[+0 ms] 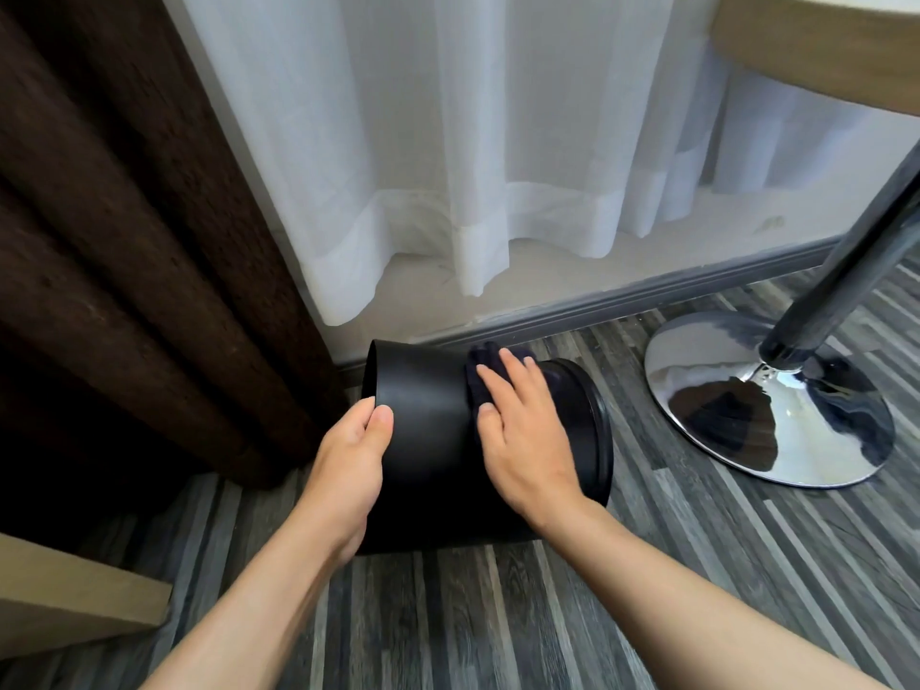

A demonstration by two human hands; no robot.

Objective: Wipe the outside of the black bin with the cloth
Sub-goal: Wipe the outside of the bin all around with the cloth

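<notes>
A right hand (pixel 522 430) lies flat with fingers spread, palm pressing a dark cloth (pixel 480 376) against the curved wall of a black bin (pixel 428 420); the hand is open rather than curled, holding the cloth down by pressure alone. The cloth is bunched under the fingers and shows mainly beyond the fingertips, on the upper side of the bin near its rimmed end. The left hand (pixel 348 455) grips the bin's other end, thumb on the outer wall and fingers hidden over the edge, closed on the rim. The bin lies tipped on its side on a grey striped wood-look floor (pixel 498 615), its length running left to right, close to the skirting board (pixel 622 301). Behind it hangs a sheer white curtain (pixel 448 141), with a heavy brown curtain (pixel 124 216) to the left, just beside the bin's gripped end. To the right stands the chrome base (pixel 796 440) of a pedestal table, apart from the bin.
</notes>
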